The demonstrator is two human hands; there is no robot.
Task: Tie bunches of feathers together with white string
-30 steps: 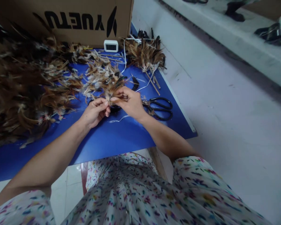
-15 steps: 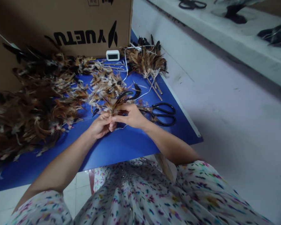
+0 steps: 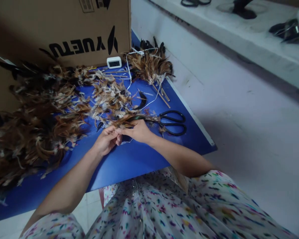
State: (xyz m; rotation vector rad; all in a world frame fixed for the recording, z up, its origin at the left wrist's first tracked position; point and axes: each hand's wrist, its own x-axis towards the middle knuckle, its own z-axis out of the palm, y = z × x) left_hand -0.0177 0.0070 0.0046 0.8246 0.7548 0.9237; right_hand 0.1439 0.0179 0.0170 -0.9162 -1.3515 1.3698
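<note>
My left hand [image 3: 107,141] and my right hand [image 3: 137,131] meet over the blue table, fingertips pressed together. Between them is a small bunch of brown and black feathers [image 3: 126,121], its tips pointing away from me and to the right. The fingers of both hands are closed on its lower end, which they hide. A thin clear strand [image 3: 127,141] shows just below my fingers. Black-handled scissors [image 3: 173,122] lie to the right of my right hand, blades partly behind the feathers. Loose brown and white feathers [image 3: 109,94] lie just beyond my hands.
A large heap of brown feathers [image 3: 35,129] covers the table's left side. Tied feather bundles on sticks [image 3: 149,63] lie at the back right. A small white digital clock [image 3: 114,62] stands before a cardboard box [image 3: 64,20]. A wall [image 3: 239,132] and ledge [image 3: 226,30] run along the right.
The feather bunch has tipped down and to the right, from upright to nearly flat. Both hands stay together around its base. The whole view has shifted slightly.
</note>
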